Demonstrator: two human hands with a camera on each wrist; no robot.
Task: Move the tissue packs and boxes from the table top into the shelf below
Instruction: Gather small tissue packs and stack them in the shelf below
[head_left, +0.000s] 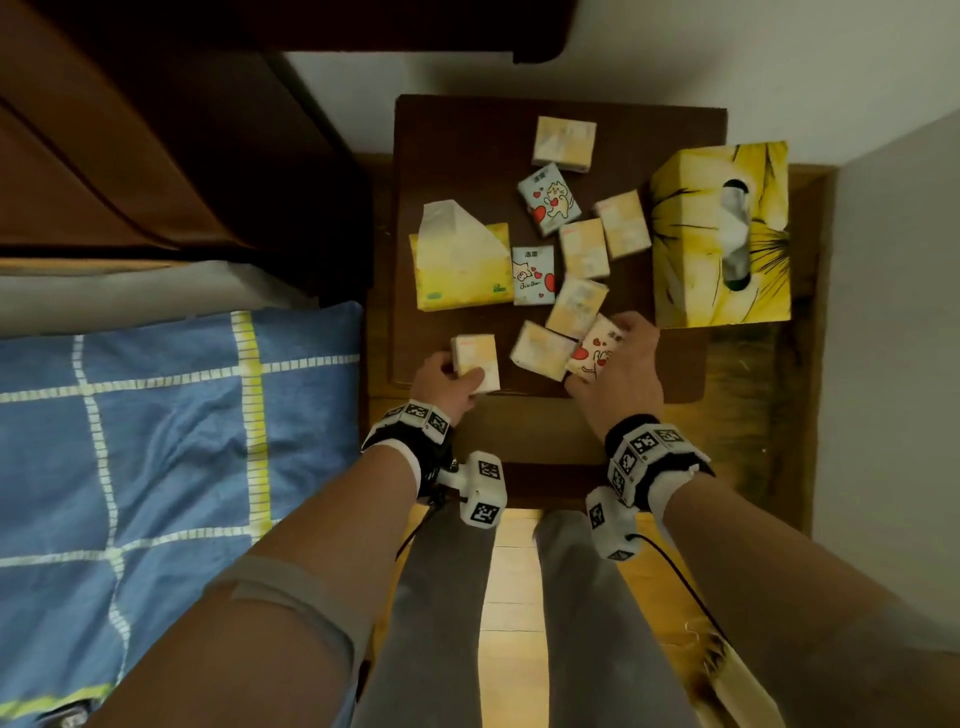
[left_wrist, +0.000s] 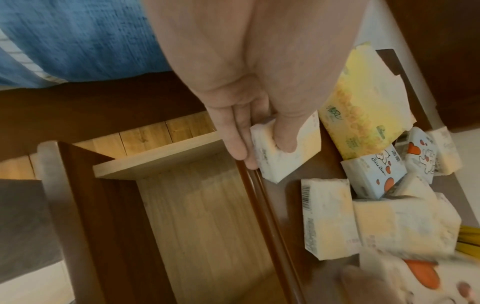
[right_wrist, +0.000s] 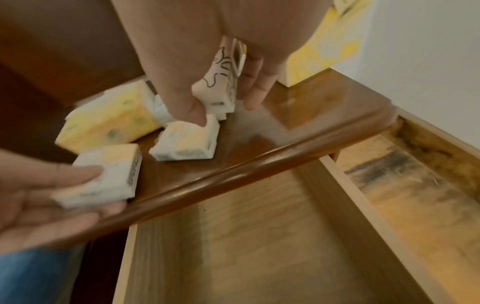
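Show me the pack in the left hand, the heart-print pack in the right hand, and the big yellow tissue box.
pale yellow pack (head_left: 475, 361), head view, top face.
heart-print pack (head_left: 595, 347), head view, printed face.
yellow tissue box (head_left: 691, 270), head view, top face beside the slot.

Premises: a domestic bedroom. A bed with a blue checked quilt with pale yellow and white grid lines (head_left: 156, 441) stands directly beside a small dark brown wooden bedside table (head_left: 447, 156), with plain white walls (head_left: 675, 57) and a yellowish wood plank floor (head_left: 511, 597). Household tissue goods cover the table, among them a large yellow patterned tissue box (head_left: 691, 244) and small pale yellow pocket tissue packs (head_left: 563, 143).
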